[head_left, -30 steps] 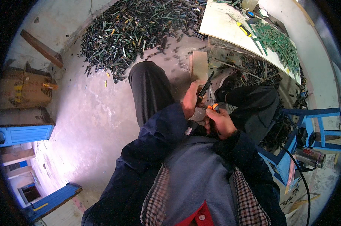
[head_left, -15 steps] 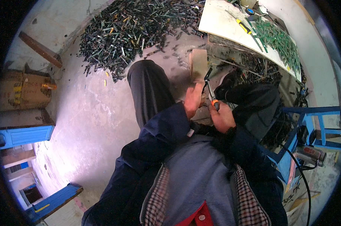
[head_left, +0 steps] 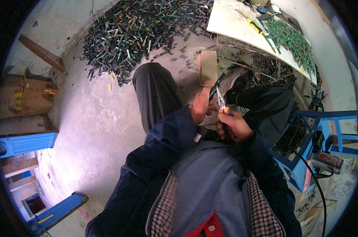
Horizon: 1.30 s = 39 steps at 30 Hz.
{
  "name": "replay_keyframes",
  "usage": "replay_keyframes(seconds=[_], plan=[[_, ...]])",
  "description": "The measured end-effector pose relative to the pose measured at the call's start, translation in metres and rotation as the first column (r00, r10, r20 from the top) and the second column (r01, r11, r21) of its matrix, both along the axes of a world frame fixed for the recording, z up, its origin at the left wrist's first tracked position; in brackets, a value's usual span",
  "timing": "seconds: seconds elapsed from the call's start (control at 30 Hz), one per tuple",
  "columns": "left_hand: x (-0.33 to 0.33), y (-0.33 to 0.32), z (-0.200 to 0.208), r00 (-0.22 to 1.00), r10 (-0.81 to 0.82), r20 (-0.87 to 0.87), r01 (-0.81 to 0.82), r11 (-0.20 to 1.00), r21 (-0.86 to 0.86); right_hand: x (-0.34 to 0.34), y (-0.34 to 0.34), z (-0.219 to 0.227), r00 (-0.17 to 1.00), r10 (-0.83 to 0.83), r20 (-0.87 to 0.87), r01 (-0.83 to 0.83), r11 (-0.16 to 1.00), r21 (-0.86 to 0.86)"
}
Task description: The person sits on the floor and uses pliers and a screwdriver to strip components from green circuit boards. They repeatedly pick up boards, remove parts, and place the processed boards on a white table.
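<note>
My left hand [head_left: 200, 106] is closed around the lower end of a thin dark strip [head_left: 217, 84], whose upper end sticks out away from me. It looks like a narrow circuit board strip. Long-nose pliers [head_left: 221, 100] with orange handles are gripped in my right hand [head_left: 237, 126]. Their jaws point away from me, just right of the strip; whether they touch it I cannot tell. Both hands are between my bent knees, and the left fingers are partly hidden behind the palm.
A large heap of dark strips [head_left: 147, 29] spreads over the floor ahead. On the white board [head_left: 226, 19] at far right lie green strips [head_left: 289, 41] and a yellow-black screwdriver [head_left: 255, 27]. A wooden block [head_left: 208, 65] stands beyond my hands. To the right are a blue stool [head_left: 339, 132] and a metallic heat gun [head_left: 326, 162].
The plier jaws have come off the upper part of the strip and drawn back towards me. My right hand has shifted slightly right and nearer. The strip now tilts more to the right.
</note>
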State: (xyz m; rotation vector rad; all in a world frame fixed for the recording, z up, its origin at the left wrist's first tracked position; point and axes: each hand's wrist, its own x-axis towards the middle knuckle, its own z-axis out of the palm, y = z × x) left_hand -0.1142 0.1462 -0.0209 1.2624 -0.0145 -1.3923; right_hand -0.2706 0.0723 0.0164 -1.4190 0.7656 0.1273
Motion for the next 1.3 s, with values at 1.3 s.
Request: replay_keyframes(seconds=[1.3], plan=[[-0.006, 0.002, -0.005, 0.994, 0.078, -0.082, -0.073, 0.995, 0.070, 0.002, -0.004, 0.009, 0.995, -0.100, 0.004, 0.092, 0.927, 0.362]])
